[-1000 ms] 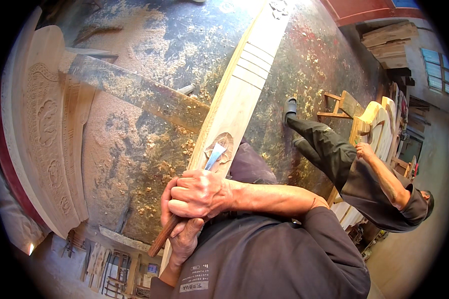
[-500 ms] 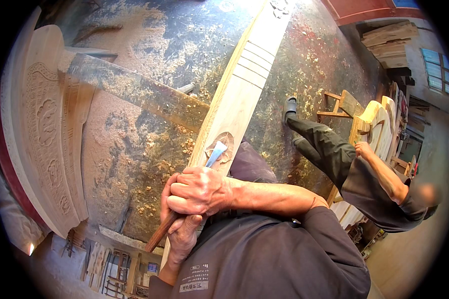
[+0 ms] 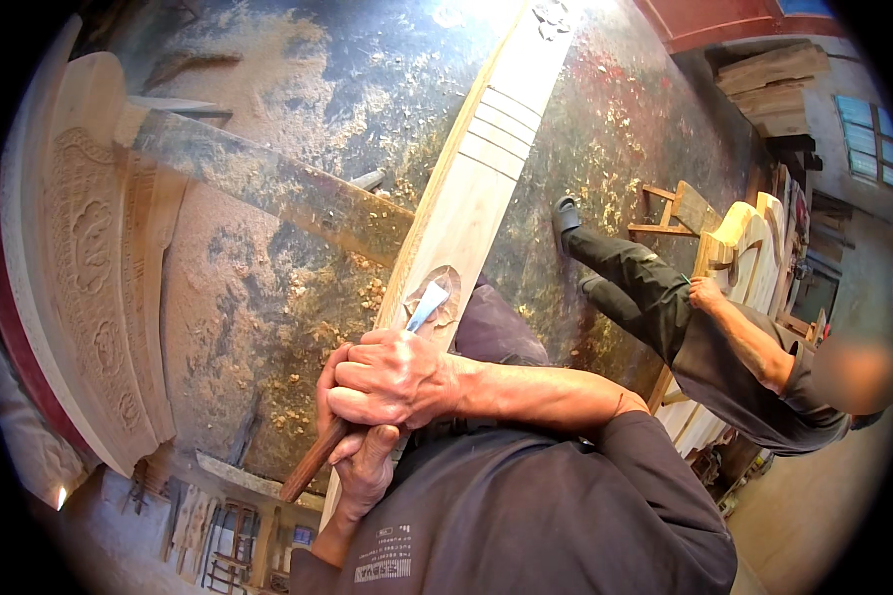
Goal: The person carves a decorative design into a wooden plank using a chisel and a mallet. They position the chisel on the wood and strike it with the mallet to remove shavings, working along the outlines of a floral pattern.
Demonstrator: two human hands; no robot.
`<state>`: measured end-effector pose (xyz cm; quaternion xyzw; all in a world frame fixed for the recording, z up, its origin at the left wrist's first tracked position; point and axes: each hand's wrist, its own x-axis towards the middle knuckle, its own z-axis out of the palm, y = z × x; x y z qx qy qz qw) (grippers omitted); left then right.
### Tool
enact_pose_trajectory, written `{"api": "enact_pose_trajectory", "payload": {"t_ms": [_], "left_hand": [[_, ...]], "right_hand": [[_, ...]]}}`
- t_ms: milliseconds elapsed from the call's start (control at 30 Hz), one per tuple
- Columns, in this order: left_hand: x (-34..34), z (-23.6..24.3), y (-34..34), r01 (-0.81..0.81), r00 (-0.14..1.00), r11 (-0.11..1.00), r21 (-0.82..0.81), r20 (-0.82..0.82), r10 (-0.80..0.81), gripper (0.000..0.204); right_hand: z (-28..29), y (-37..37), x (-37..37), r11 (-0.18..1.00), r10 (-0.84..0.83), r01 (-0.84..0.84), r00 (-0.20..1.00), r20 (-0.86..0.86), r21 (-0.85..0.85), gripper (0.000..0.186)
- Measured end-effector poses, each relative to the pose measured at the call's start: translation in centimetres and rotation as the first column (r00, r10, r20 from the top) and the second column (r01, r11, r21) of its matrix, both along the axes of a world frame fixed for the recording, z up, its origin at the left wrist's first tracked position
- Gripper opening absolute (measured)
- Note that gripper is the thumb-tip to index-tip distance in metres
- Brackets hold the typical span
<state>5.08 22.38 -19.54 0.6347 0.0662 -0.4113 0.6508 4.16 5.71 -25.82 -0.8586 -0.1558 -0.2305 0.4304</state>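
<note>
Both hands are closed around one wood chisel, its broad steel blade (image 3: 429, 303) pointing away from me and its brown wooden handle (image 3: 313, 464) slanting back toward the lower left. My right hand (image 3: 395, 379) is wrapped over the tool close to the blade. Partly hidden below it, my left hand (image 3: 369, 468) grips the handle, its thumb showing. The blade's tip rests at a carved oval recess (image 3: 446, 319) with relief work in it. That recess lies in a long pale wooden board (image 3: 471, 213), which has several dark crosswise lines farther up.
A worn plank (image 3: 268, 178) runs from the left up to the board. Carved wooden panels (image 3: 94, 238) stand at the left. Shavings and sawdust (image 3: 218, 268) cover much of the floor. At the right, a person (image 3: 734, 347) works beside pale wooden parts (image 3: 749, 248) and a small stool (image 3: 680, 210).
My hands and the chisel have shifted very slightly, with the handle's end a little farther left and the blade still in the recess. The other person's hand and head have moved a little.
</note>
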Motion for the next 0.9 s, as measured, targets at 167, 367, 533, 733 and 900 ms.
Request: {"api": "enact_pose_trajectory", "payload": {"t_ms": [167, 367, 533, 733, 900], "left_hand": [[-0.2, 0.2, -0.3, -0.003, 1.0, 1.0, -0.008, 0.028, 0.003, 0.122], [0.0, 0.2, -0.4, 0.0, 0.999, 0.999, -0.038, 0.046, 0.002, 0.124], [0.2, 0.1, -0.4, 0.008, 0.999, 1.0, -0.007, 0.04, -0.008, 0.122], [-0.6, -0.9, 1.1, -0.018, 1.0, 1.0, 0.023, -0.009, 0.018, 0.118], [-0.5, -0.9, 1.0, -0.04, 0.999, 0.999, -0.014, -0.004, 0.04, 0.114]], "right_hand": [[0.2, 0.0, 0.0, 1.0, 0.014, -0.014, 1.0, 0.001, 0.028, 0.044], [0.8, -0.1, 0.0, 0.999, 0.0, 0.001, 1.0, -0.021, 0.046, 0.047], [0.9, -0.3, 0.1, 0.999, 0.003, 0.0, 0.999, -0.051, 0.047, 0.051], [1.1, -0.3, 0.3, 0.996, 0.034, -0.029, 0.997, -0.069, 0.081, 0.054], [0.9, -0.1, 0.2, 0.998, 0.03, -0.026, 0.996, -0.088, 0.048, 0.052]]}}
